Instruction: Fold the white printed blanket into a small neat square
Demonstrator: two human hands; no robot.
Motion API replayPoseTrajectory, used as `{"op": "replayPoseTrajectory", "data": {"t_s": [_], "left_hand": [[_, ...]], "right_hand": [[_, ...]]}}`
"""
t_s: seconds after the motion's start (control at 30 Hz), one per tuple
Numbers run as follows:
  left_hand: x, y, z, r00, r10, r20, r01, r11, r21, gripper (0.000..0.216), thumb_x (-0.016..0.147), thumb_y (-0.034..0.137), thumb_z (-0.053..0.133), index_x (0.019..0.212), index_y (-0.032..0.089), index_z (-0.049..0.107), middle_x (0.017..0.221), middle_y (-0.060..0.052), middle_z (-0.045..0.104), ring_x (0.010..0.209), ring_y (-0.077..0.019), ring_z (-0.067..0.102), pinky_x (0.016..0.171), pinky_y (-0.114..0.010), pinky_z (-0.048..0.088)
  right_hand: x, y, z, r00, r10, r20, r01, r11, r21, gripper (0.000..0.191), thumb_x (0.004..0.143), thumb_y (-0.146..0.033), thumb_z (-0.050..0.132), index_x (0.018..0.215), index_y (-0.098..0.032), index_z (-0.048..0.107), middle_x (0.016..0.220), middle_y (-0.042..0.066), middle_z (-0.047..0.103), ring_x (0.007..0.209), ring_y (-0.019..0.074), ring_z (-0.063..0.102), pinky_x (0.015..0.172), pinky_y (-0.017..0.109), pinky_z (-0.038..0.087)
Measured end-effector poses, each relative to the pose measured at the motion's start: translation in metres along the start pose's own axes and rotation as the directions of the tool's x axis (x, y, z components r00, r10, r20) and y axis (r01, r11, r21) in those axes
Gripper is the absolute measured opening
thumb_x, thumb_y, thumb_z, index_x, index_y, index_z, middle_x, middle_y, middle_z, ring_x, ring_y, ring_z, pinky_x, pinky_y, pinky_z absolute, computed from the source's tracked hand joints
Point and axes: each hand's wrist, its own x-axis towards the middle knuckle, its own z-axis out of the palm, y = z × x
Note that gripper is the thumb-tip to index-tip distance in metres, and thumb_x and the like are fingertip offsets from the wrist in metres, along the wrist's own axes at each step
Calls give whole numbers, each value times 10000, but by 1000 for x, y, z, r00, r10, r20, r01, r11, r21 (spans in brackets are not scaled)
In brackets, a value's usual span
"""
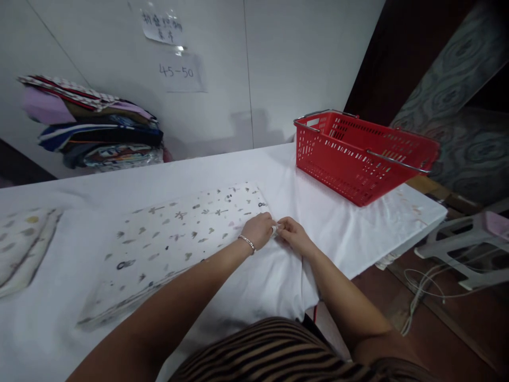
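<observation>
A white cloth printed with small leaf and plant motifs lies folded in a long flat rectangle on the table. At its right end, my left hand, with a bracelet on the wrist, is closed around the near corner. Fingers of my right hand are pinched at the same corner, just right of the left hand. A small bunched bit of pale fabric shows between the two hands. My fingers partly hide the corner.
A red plastic basket with metal handles stands at the table's back right. Another folded printed cloth lies at the far left. Behind the white-covered table is a stack of folded clothes. A plastic stool and cables are at right.
</observation>
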Motion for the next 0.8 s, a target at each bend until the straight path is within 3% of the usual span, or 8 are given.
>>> {"op": "replayPoseTrajectory", "data": {"t_s": [0.1,0.23,0.8], "left_hand": [[1,-1,4,998,-47,-36,46,999,-26,222,819,168,461,893,228,663,953,-23,596,922,-165,549,767,-284,437],[2,1,7,993,-88,-81,84,995,-55,184,810,178,489,858,216,663,939,-22,603,909,-159,548,783,-279,434],[0,0,13,988,-75,-137,68,996,-56,125,788,156,508,834,205,614,934,-24,588,899,-162,532,783,-287,423]], "right_hand": [[1,2,1,990,-108,-88,93,983,-157,126,721,-316,593,764,-205,551,695,-32,557,551,88,473,511,218,381],[0,1,1,970,-217,-105,177,936,-304,103,720,-299,593,724,-199,570,724,-15,553,573,96,453,541,227,379],[0,2,-2,962,-273,-8,251,896,-367,115,777,-260,513,689,-189,535,658,-27,510,603,106,448,563,226,357]]}}
